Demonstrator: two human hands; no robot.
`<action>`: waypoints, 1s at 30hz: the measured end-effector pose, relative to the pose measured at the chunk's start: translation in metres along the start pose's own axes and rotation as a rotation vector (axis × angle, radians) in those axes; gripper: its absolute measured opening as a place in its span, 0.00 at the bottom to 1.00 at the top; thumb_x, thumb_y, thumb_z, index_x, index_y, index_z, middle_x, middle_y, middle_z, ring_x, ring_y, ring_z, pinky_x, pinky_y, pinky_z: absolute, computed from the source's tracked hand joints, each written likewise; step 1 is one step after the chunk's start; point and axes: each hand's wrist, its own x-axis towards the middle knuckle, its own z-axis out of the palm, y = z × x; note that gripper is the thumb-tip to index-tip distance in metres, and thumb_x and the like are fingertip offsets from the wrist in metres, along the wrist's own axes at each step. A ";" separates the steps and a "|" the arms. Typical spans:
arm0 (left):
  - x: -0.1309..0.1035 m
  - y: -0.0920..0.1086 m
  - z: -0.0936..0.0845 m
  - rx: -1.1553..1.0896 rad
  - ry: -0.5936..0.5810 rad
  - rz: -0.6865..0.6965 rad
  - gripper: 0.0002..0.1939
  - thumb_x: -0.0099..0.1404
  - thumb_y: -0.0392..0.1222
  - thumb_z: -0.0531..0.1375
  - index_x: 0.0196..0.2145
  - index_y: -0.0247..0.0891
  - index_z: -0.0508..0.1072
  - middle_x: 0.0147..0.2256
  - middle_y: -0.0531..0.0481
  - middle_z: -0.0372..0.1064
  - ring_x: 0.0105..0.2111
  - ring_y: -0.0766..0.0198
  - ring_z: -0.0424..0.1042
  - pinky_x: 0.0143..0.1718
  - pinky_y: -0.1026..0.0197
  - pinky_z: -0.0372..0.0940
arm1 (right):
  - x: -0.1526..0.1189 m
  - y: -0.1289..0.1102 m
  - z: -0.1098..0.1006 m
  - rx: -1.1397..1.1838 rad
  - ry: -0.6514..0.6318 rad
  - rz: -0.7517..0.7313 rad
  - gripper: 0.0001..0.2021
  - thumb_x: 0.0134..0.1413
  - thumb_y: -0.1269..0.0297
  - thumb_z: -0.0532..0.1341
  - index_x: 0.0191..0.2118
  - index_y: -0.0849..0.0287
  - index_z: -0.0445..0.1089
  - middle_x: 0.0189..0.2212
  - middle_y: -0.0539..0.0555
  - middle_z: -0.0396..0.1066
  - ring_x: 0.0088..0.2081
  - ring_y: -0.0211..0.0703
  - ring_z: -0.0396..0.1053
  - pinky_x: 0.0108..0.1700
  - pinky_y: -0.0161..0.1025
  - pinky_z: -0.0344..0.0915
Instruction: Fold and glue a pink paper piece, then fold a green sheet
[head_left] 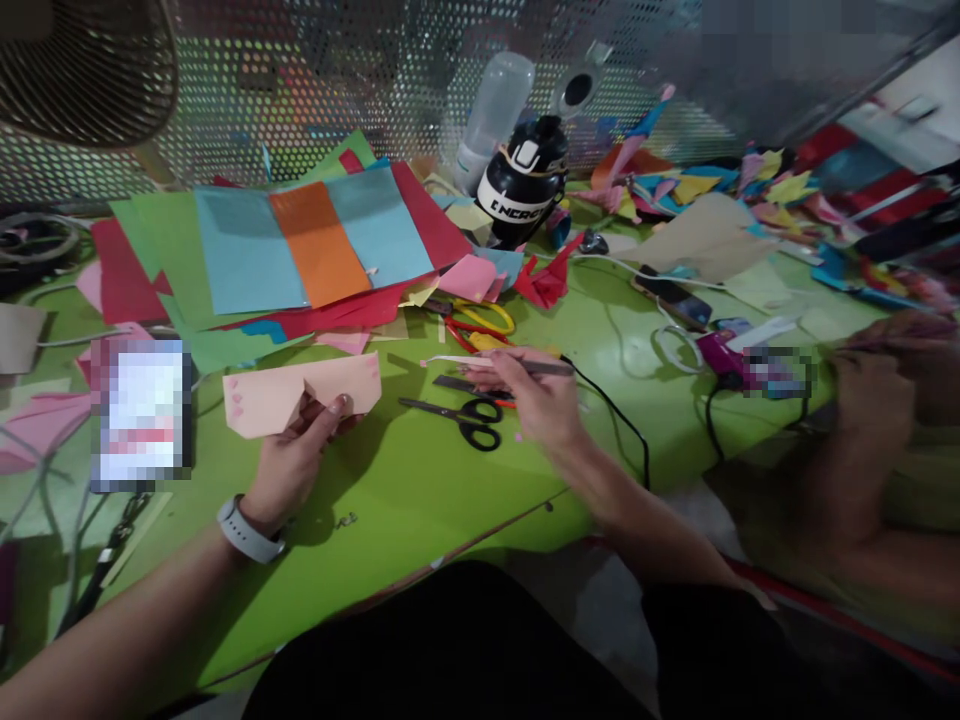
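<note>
Left fingers (pixel 327 417) pinched the peach paper (pixel 266 396), apparently to steady it; right fingers (pixel 508 372) clasped tweezers (pixel 551 368), black scissors (pixel 453 412) lying just beside them.

The one view looks out from the wearer's head, above the near side of the green counter (pixel 390 510), facing forward and steeply down across it. It sits close behind the work: the wearer's dark clothing (pixel 450 640) fills the bottom middle, the left arm (pixel 165 610) comes in from the lower left corner, and the left hand (pixel 309 438) and right hand (pixel 546 405) both fall near mid-height. The view is wide, reaching to the perforated panel (pixel 322 80) behind the counter, with a fan (pixel 82 80) cut off at the upper left and a co-worker's arm (pixel 919 560) at the right edge. The counter's near edge runs aslant, rising toward the right.
</note>
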 end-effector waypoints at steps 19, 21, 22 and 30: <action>-0.005 -0.001 0.004 -0.124 0.016 -0.050 0.15 0.51 0.41 0.74 0.31 0.37 0.72 0.31 0.54 0.73 0.36 0.63 0.76 0.43 0.57 0.76 | -0.024 -0.006 0.042 0.454 -0.019 0.278 0.12 0.47 0.52 0.71 0.33 0.54 0.76 0.28 0.48 0.80 0.29 0.41 0.79 0.31 0.36 0.76; -0.005 -0.001 0.005 -0.127 0.015 -0.049 0.15 0.51 0.40 0.74 0.31 0.37 0.72 0.32 0.54 0.74 0.36 0.64 0.76 0.43 0.58 0.77 | -0.024 -0.006 0.042 0.477 -0.024 0.273 0.11 0.48 0.53 0.71 0.33 0.53 0.76 0.28 0.47 0.80 0.29 0.40 0.79 0.31 0.35 0.76; -0.005 -0.001 0.005 -0.128 0.011 -0.048 0.15 0.51 0.40 0.74 0.31 0.38 0.73 0.32 0.54 0.74 0.36 0.64 0.76 0.43 0.58 0.77 | -0.024 -0.006 0.042 0.483 -0.028 0.268 0.10 0.48 0.54 0.71 0.33 0.53 0.77 0.28 0.47 0.80 0.29 0.40 0.79 0.30 0.34 0.76; -0.003 -0.003 0.003 -0.141 -0.024 -0.040 0.13 0.52 0.39 0.73 0.32 0.38 0.74 0.33 0.53 0.75 0.37 0.64 0.76 0.43 0.59 0.77 | -0.026 -0.007 0.045 0.509 -0.027 0.246 0.10 0.49 0.54 0.71 0.34 0.53 0.77 0.29 0.48 0.81 0.29 0.39 0.79 0.30 0.33 0.75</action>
